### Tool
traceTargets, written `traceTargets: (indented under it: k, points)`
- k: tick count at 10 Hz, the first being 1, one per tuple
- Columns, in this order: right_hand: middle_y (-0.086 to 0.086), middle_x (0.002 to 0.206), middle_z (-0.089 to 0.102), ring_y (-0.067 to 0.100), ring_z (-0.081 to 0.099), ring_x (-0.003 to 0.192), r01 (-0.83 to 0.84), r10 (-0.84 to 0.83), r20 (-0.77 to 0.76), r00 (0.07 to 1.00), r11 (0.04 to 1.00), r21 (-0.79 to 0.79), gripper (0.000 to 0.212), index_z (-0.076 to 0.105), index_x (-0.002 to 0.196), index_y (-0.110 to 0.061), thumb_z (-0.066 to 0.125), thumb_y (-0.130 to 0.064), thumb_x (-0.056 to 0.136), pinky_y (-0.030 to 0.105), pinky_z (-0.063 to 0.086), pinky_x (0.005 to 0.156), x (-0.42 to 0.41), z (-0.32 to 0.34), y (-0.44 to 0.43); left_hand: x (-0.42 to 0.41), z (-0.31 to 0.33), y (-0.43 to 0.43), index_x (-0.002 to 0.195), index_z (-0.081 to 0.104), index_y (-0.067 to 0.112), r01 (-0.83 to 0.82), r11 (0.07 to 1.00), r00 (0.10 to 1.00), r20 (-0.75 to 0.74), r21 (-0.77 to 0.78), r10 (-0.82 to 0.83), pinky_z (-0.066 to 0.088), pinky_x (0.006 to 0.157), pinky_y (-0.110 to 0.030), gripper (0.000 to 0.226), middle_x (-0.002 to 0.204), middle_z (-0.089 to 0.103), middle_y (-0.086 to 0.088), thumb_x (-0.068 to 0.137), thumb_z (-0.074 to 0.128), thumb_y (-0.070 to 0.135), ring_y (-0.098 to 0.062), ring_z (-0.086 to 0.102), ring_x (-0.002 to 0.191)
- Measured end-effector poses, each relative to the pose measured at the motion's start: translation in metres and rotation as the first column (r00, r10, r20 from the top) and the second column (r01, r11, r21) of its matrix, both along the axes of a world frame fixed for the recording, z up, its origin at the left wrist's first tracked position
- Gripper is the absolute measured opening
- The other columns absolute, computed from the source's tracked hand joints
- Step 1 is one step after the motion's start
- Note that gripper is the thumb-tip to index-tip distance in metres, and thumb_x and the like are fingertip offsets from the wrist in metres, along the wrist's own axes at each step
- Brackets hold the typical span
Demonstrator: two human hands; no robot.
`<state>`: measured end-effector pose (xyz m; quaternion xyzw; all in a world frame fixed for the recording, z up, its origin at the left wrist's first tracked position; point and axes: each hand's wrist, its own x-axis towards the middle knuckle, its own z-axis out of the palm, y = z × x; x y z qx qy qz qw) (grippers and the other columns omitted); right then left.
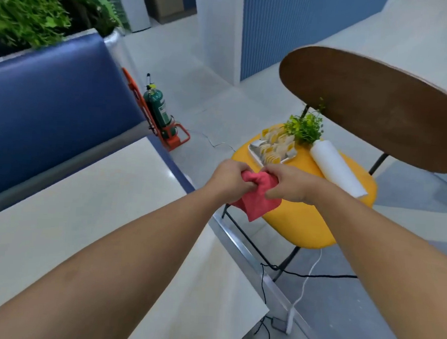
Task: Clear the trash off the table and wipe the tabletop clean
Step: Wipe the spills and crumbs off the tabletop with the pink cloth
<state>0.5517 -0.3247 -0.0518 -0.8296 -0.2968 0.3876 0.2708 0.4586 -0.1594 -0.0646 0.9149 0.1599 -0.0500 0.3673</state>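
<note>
Fingers of left hand and right hand curled tight on bunched red cloth | cloth held in air past surface edge, above yellow chair | chair seat carries tray of yellow packets, white roll, small plant

Single head-worn wide-angle view, tilted forward and down.
It looks along both forearms to the fingers, close and mid-frame; the table lies left of them, the yellow chair just beyond and to their right.
</note>
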Motion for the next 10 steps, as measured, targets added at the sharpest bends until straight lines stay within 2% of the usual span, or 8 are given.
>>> traceTargets:
  k: [2,3,4,6,7,8,9,10]
  points:
    - [0.007,0.101,0.068,0.032,0.065,0.093,0.178,-0.181,0.047,0.982,0.982,0.067,0.025,0.068,0.108,-0.029,0.069,-0.011,0.09,0.052,0.056,0.079,0.05,-0.028,-0.065,0.062,-0.037,-0.054,0.107,0.066,0.019,0.062,0.994,0.998,-0.006,-0.085,-0.063,0.042,0.059,-0.024,0.023,0.097,0.066,-0.002,0.09,0.074,0.033,-0.019,0.059,0.086]
    - [0.005,0.101,0.067,0.029,0.064,0.091,0.223,-0.226,0.041,0.973,0.973,0.053,0.024,0.066,0.113,-0.023,0.067,-0.013,0.092,0.047,0.056,0.078,0.068,-0.046,-0.082,0.083,-0.055,-0.071,0.111,0.063,0.021,0.003,0.973,0.998,-0.066,-0.229,-0.018,0.059,0.065,-0.035,0.024,0.105,0.065,-0.006,0.091,0.075,0.029,-0.025,0.067,0.091]
    - [0.007,0.102,0.067,0.027,0.064,0.092,0.266,-0.267,0.031,0.963,0.964,0.023,0.022,0.065,0.115,-0.019,0.065,-0.016,0.093,0.047,0.055,0.08,0.083,-0.068,-0.094,0.099,-0.074,-0.084,0.113,0.063,0.022,-0.075,0.938,0.992,-0.122,-0.338,0.035,0.063,0.056,-0.035,0.027,0.107,0.065,-0.008,0.09,0.077,0.021,-0.025,0.071,0.084]
    - [0.004,0.099,0.061,0.021,0.061,0.084,0.369,-0.368,0.047,0.929,0.929,-0.02,0.033,0.05,0.125,-0.016,0.061,-0.02,0.094,0.033,0.048,0.064,0.099,-0.106,-0.103,0.124,-0.107,-0.096,0.135,0.053,0.021,-0.133,0.939,0.983,-0.164,-0.316,0.084,0.063,0.077,-0.047,0.055,0.118,0.063,-0.006,0.087,0.079,0.023,-0.028,0.068,0.1]
    - [0.008,0.106,0.059,0.028,0.06,0.092,0.371,-0.359,0.145,0.922,0.926,-0.069,0.047,0.04,0.138,-0.012,0.061,-0.022,0.096,0.036,0.046,0.07,0.101,-0.12,-0.105,0.128,-0.12,-0.102,0.152,0.039,0.023,-0.131,0.951,0.983,-0.162,-0.281,0.088,0.059,0.088,-0.044,0.073,0.131,0.061,-0.013,0.089,0.078,0.022,-0.031,0.064,0.114]
    - [0.016,0.132,0.051,0.032,0.058,0.109,0.357,-0.32,0.254,0.913,0.927,-0.112,0.06,0.034,0.147,-0.009,0.063,-0.021,0.095,0.04,0.052,0.079,0.1,-0.124,-0.105,0.127,-0.126,-0.109,0.154,0.034,0.025,-0.018,0.983,0.988,-0.153,-0.182,-0.01,0.052,0.072,-0.026,0.077,0.134,0.06,-0.007,0.09,0.076,0.026,-0.023,0.064,0.108]
    - [0.015,0.139,0.042,0.032,0.055,0.111,0.32,-0.262,0.32,0.911,0.937,-0.142,0.055,0.039,0.144,-0.01,0.061,-0.021,0.095,0.045,0.055,0.085,0.096,-0.124,-0.105,0.123,-0.128,-0.111,0.15,0.042,0.026,0.064,0.995,0.99,-0.124,-0.072,-0.073,0.045,0.061,-0.019,0.069,0.13,0.062,-0.006,0.09,0.075,0.026,-0.016,0.062,0.093]
    - [0.011,0.131,0.041,0.032,0.058,0.099,0.316,-0.223,0.412,0.883,0.933,-0.174,0.04,0.048,0.133,-0.011,0.058,-0.024,0.097,0.049,0.056,0.082,0.095,-0.114,-0.103,0.119,-0.117,-0.106,0.146,0.048,0.022,0.077,0.997,0.994,-0.08,0.029,-0.075,0.045,0.075,-0.026,0.062,0.134,0.059,-0.007,0.09,0.074,0.028,-0.02,0.06,0.105]
